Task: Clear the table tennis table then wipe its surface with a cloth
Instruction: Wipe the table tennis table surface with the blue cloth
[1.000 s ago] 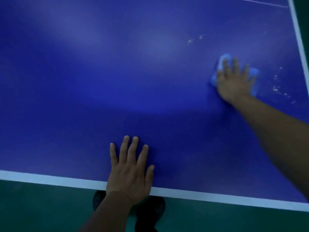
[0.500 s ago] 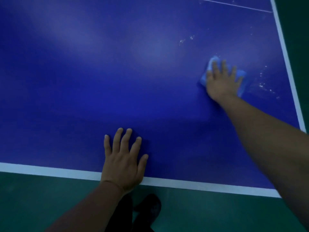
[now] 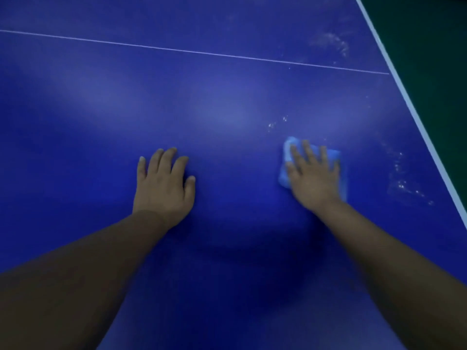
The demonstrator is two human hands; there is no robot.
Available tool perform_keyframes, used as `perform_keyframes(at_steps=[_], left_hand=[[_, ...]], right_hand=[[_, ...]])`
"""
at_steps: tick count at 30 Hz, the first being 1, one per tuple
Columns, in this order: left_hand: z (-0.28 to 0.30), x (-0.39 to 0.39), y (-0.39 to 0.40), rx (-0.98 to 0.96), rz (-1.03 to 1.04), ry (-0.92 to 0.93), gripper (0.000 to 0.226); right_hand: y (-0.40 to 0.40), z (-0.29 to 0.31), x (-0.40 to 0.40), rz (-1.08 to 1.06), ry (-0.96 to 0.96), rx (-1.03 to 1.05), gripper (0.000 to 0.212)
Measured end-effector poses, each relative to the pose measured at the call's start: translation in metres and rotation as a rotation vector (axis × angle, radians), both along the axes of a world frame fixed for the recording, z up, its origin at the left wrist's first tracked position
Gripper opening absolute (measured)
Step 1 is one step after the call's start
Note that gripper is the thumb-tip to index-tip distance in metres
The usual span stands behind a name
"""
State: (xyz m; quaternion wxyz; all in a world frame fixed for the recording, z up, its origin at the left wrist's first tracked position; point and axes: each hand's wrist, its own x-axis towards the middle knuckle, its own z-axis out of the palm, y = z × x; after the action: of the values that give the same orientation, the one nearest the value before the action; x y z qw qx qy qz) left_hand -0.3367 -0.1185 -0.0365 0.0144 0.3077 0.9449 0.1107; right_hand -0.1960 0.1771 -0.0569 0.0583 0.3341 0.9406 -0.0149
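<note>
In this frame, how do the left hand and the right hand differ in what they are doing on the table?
The left hand lies flat on the bare blue table; the right hand presses a light blue cloth onto it. The right hand sits nearer the white side line and the whitish smears; the left is further from both. Both hands are flat with fingers spread.

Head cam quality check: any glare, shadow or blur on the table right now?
Head view: dim overall; soft pale glare patches on the table; a dark shadow between the forearms; the right hand and cloth slightly motion-blurred; the left hand sharper; white edge line bends from wide-angle distortion.
</note>
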Motion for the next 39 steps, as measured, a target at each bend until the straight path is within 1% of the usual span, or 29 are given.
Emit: perform_keyframes(at_steps=[2, 4, 5, 7, 9, 11, 12, 14, 15, 16, 17, 18, 19, 21, 22, 23, 24, 25, 27, 29, 30, 31, 32, 34, 35, 37, 38, 39], left_hand=[[-0.005, -0.019, 0.003, -0.03, 0.024, -0.025, 0.055], [-0.011, -0.025, 0.002, -0.012, 0.033, -0.048, 0.058], [-0.012, -0.025, 0.002, 0.011, 0.035, -0.049, 0.06], [-0.013, -0.024, 0.002, 0.033, 0.025, -0.051, 0.065], [-0.012, -0.025, 0.002, 0.047, 0.022, -0.047, 0.066], [-0.011, -0.026, 0.003, 0.062, 0.035, -0.058, 0.069], [-0.012, -0.026, 0.004, 0.06, 0.043, -0.066, 0.071], [-0.015, -0.027, 0.005, 0.039, 0.047, -0.08, 0.072], [-0.016, -0.028, 0.005, 0.03, 0.043, -0.085, 0.072], [-0.017, -0.029, 0.006, 0.025, 0.04, -0.087, 0.071], [-0.018, -0.03, 0.007, 0.022, 0.041, -0.083, 0.07], [-0.018, -0.031, 0.006, 0.017, 0.041, -0.075, 0.069], [-0.019, -0.03, 0.006, 0.011, 0.037, -0.066, 0.068], [-0.019, -0.029, 0.006, 0.006, 0.029, -0.054, 0.067], [-0.019, -0.03, 0.006, 0.002, 0.031, -0.06, 0.067], [-0.018, -0.03, 0.005, -0.004, 0.034, -0.071, 0.068], [-0.017, -0.03, 0.006, -0.007, 0.036, -0.08, 0.068], [-0.017, -0.03, 0.006, -0.003, 0.038, -0.084, 0.068], [-0.016, -0.03, 0.008, 0.007, 0.037, -0.092, 0.068], [-0.016, -0.03, 0.008, 0.012, 0.043, -0.089, 0.068], [-0.017, -0.031, 0.007, 0.009, 0.045, -0.085, 0.068], [-0.017, -0.031, 0.006, 0.003, 0.045, -0.087, 0.068], [-0.017, -0.031, 0.006, 0.001, 0.047, -0.09, 0.069], [-0.017, -0.031, 0.005, 0.0, 0.055, -0.088, 0.068], [-0.016, -0.031, 0.005, -0.003, 0.054, -0.085, 0.068], [-0.014, -0.031, 0.006, -0.019, 0.047, -0.08, 0.067], [-0.013, -0.031, 0.007, -0.024, 0.045, -0.078, 0.067], [-0.013, -0.031, 0.007, -0.026, 0.046, -0.078, 0.066]], right_hand=[[0.044, 0.004, 0.022, -0.223, 0.025, -0.061, 0.058], [0.047, 0.006, 0.04, -0.315, 0.067, -0.066, 0.057], [0.036, 0.005, 0.043, -0.315, 0.088, -0.038, 0.058], [-0.005, 0.004, 0.032, -0.22, 0.094, 0.02, 0.063], [-0.052, 0.008, -0.002, -0.032, 0.116, 0.062, 0.06], [-0.094, 0.003, -0.048, 0.172, 0.184, 0.054, 0.055], [-0.11, 0.001, -0.072, 0.263, 0.191, 0.006, 0.054], [-0.114, -0.002, -0.115, 0.415, 0.17, -0.1, 0.057], [-0.096, -0.002, -0.129, 0.435, 0.142, -0.096, 0.06], [-0.066, -0.002, -0.136, 0.416, 0.095, -0.046, 0.062], [-0.03, 0.0, -0.139, 0.351, 0.026, 0.009, 0.064], [0.013, 0.001, -0.136, 0.222, -0.01, 0.046, 0.063], [0.058, 0.002, -0.126, 0.046, -0.012, 0.045, 0.06], [0.124, 0.016, -0.097, -0.336, 0.049, -0.061, 0.056], [0.137, 0.024, -0.087, -0.471, 0.075, -0.121, 0.056], [0.135, 0.026, -0.084, -0.528, 0.085, -0.139, 0.056], [0.124, 0.025, -0.087, -0.523, 0.074, -0.125, 0.056], [0.103, 0.022, -0.094, -0.447, 0.045, -0.079, 0.056], [0.043, 0.012, -0.112, -0.152, 0.029, 0.012, 0.057], [-0.017, 0.0, -0.115, 0.214, 0.034, -0.011, 0.057], [-0.028, -0.002, -0.114, 0.332, 0.043, -0.035, 0.057], [-0.021, 0.001, -0.112, 0.356, 0.038, -0.069, 0.057], [0.001, 0.002, -0.108, 0.305, 0.026, -0.055, 0.058], [0.066, 0.004, -0.093, 0.078, -0.019, 0.072, 0.062], [0.098, 0.007, -0.082, -0.095, -0.051, 0.062, 0.062], [0.135, 0.015, -0.063, -0.369, 0.016, -0.058, 0.057], [0.135, 0.017, -0.062, -0.424, 0.064, -0.093, 0.056], [0.125, 0.018, -0.066, -0.419, 0.083, -0.092, 0.056]])
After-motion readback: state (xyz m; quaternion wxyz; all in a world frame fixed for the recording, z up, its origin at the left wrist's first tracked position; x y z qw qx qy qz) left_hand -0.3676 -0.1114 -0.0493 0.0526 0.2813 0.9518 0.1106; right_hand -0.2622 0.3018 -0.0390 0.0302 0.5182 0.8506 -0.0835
